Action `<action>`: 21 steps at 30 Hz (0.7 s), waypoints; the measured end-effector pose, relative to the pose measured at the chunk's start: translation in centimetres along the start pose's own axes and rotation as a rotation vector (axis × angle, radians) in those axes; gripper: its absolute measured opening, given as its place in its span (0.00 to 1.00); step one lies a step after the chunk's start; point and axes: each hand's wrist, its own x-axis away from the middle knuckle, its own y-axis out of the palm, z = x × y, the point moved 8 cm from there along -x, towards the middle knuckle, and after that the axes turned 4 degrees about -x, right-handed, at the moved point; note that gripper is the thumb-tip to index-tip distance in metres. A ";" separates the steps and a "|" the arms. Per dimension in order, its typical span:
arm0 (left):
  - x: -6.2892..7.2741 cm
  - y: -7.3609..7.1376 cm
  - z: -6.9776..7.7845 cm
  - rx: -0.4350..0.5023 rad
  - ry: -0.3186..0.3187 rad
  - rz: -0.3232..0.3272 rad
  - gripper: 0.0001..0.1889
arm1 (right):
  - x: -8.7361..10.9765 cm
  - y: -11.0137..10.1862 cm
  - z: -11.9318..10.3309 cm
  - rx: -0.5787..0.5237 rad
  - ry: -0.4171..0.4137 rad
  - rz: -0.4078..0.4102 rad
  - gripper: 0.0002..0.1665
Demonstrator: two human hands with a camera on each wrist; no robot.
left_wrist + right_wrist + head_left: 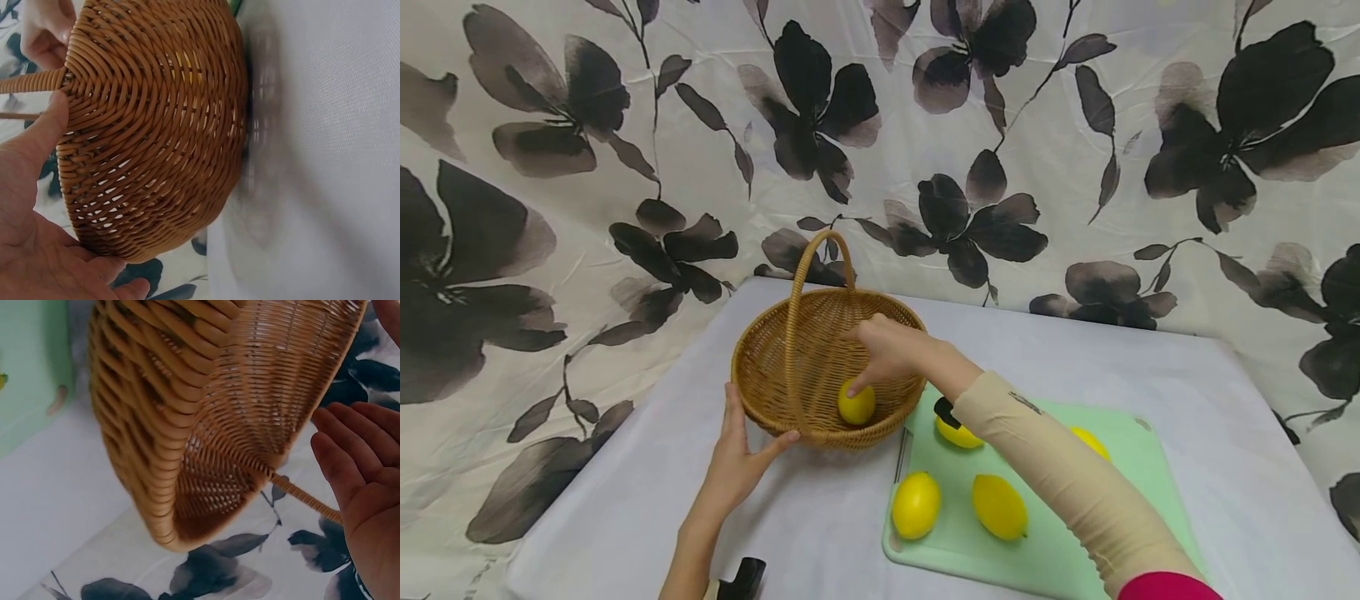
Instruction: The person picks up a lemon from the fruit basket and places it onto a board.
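A brown wicker basket with an arched handle stands on the table. Against its near left side lies my left hand, fingers straight and spread. In the left wrist view, the thumb touches the rim by the handle's foot. My right hand is over the basket's interior, thumb pointing down. Beneath it a yellow lemon lies in the basket; the thumb overlaps its top in the head view. In the right wrist view, that hand has loosely extended fingers and no lemon shows in it.
Right of the basket a light green cutting board bears several lemons, such as one lemon and another lemon. My right forearm crosses above the board. A floral cloth hangs behind the white-covered table.
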 end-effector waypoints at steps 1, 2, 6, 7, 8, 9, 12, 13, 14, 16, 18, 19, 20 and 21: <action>0.0 0.1 0.0 0.001 0.001 -0.001 0.62 | -0.3 0.0 0.0 0.005 0.008 -0.004 0.49; 0.0 0.1 0.0 0.002 0.002 -0.003 0.62 | -0.5 0.1 0.0 0.003 0.019 -0.011 0.49; -0.1 0.2 0.0 0.004 0.004 -0.003 0.62 | -1.5 0.3 0.1 -0.001 0.066 -0.032 0.50; -0.1 0.2 0.0 0.006 0.004 -0.003 0.62 | -1.8 0.3 0.1 -0.001 0.074 -0.037 0.50; -0.1 0.3 0.0 0.009 0.004 -0.005 0.62 | -2.0 0.4 0.0 0.002 0.080 -0.045 0.50; -0.1 0.3 0.0 0.011 0.004 -0.006 0.62 | -2.3 0.5 0.1 0.007 0.090 -0.054 0.50; -0.1 0.6 0.0 0.014 0.004 -0.012 0.62 | -2.9 0.8 0.1 0.026 0.098 -0.075 0.50; -0.1 0.6 0.0 0.013 0.005 -0.012 0.62 | -3.0 0.8 0.0 0.031 0.101 -0.084 0.50; -0.1 0.6 0.0 0.010 0.005 -0.011 0.63 | -3.1 1.0 0.1 0.038 0.104 -0.092 0.50; -0.1 0.6 0.1 0.006 0.006 -0.010 0.63 | -3.4 1.2 0.0 0.051 0.096 -0.105 0.46; -0.2 0.6 0.1 0.005 0.009 -0.009 0.63 | -3.7 1.5 0.1 0.071 0.092 -0.116 0.42; -0.2 0.6 0.1 0.005 0.010 -0.009 0.63 | -3.9 1.7 0.0 0.085 0.084 -0.120 0.39; -0.2 0.6 0.2 0.005 0.011 -0.008 0.63 | -4.0 1.8 0.0 0.099 0.080 -0.126 0.38; -0.2 0.5 0.2 0.006 0.011 -0.009 0.63 | -4.1 2.0 0.1 0.108 0.082 -0.135 0.36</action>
